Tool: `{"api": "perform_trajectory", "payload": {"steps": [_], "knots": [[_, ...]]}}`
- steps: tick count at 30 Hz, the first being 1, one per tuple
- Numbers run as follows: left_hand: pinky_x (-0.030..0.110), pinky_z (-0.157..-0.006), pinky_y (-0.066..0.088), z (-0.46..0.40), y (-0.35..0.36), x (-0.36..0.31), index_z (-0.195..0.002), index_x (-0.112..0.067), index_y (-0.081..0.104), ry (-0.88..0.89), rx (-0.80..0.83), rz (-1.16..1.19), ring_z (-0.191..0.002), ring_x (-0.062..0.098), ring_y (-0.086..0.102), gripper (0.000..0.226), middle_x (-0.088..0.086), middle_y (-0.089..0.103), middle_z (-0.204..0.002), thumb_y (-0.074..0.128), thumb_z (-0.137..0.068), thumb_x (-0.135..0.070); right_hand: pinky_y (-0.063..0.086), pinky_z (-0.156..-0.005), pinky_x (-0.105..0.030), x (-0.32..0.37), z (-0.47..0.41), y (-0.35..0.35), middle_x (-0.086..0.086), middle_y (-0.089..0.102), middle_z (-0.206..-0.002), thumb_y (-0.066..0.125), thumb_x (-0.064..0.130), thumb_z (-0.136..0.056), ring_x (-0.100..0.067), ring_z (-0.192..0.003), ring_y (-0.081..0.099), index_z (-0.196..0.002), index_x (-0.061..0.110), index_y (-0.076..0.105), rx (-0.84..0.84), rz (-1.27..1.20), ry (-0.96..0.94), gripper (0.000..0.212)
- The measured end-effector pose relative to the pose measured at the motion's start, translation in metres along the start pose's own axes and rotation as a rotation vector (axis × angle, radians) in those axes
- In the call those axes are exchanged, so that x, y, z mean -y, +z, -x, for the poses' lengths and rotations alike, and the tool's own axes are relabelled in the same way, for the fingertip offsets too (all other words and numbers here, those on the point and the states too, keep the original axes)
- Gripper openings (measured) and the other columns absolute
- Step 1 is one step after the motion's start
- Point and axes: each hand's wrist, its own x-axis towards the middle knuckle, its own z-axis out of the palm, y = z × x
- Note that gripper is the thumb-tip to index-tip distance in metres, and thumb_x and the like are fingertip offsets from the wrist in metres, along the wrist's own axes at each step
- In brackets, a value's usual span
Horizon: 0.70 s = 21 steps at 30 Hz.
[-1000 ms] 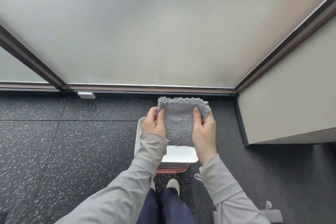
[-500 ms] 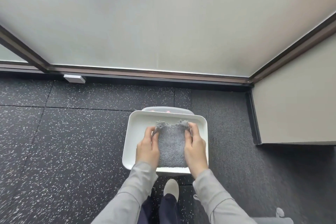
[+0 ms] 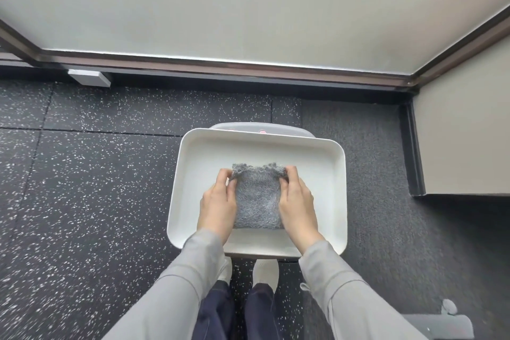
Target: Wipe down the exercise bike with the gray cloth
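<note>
2 hands pinch the gray cloth [image 3: 258, 197] inside the white tray [image 3: 193, 168] — left hand [image 3: 218, 205] and right hand [image 3: 296, 205] each closed on a side edge. Risk: loose folds slipping apart on lifting — bike out of view.

One gray cloth [image 3: 258, 199] inside one white tray [image 3: 340, 190], two hands (left hand [image 3: 218, 207], right hand [image 3: 299, 205]) flanking the cloth, two shoes below the tray.

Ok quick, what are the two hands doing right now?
Left hand: closed, pinching the left edge of the gray cloth in the white tray.
Right hand: closed, pinching the cloth's right edge.
</note>
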Motion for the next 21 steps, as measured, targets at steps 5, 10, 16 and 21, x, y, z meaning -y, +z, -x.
{"api": "perform_trajectory", "payload": {"steps": [5,10,16,21], "knots": [[0.044,-0.069,0.049,-0.004,0.001,0.001,-0.106,-0.019,0.044,-0.031,-0.018,-0.111,-0.075,0.037,0.059,0.013,0.015,0.066,-0.082,0.039,-0.098,-0.029,0.047,-0.07,-0.039,-0.005,-0.005,0.004,-0.013,0.062,-0.099,0.039,0.021,-0.099,-0.033,-0.081,0.058,-0.113,0.014,0.045,0.007,0.093,-0.002,0.016],[0.041,-0.074,0.05,0.004,-0.008,0.003,-0.127,-0.016,0.042,0.183,-0.116,-0.504,-0.098,0.029,0.058,0.039,0.007,0.054,-0.117,0.049,-0.092,-0.034,0.051,-0.078,-0.038,-0.01,0.006,-0.008,-0.01,0.055,-0.116,0.051,0.024,-0.092,-0.028,-0.101,0.055,-0.125,0.011,0.047,-0.163,0.316,-0.11,0.035],[0.04,-0.116,-0.007,0.001,-0.002,0.028,-0.145,-0.022,-0.016,0.502,0.183,-0.923,-0.142,0.019,-0.018,0.077,-0.005,-0.016,-0.155,0.01,-0.086,-0.063,0.006,-0.12,-0.044,-0.026,0.011,-0.003,-0.003,-0.001,-0.16,0.033,0.052,-0.094,-0.02,-0.147,-0.003,-0.151,0.015,0.002,0.272,0.737,-0.47,0.074],[0.04,-0.113,-0.016,-0.009,-0.002,0.039,-0.139,-0.025,-0.03,0.474,0.239,-1.002,-0.136,0.018,-0.032,0.081,-0.007,-0.035,-0.147,0.0,-0.079,-0.071,-0.008,-0.119,-0.045,-0.039,0.002,-0.003,0.002,-0.028,-0.153,0.018,0.065,-0.089,-0.017,-0.141,-0.028,-0.142,0.017,-0.026,0.385,0.8,-0.36,0.084]]}}
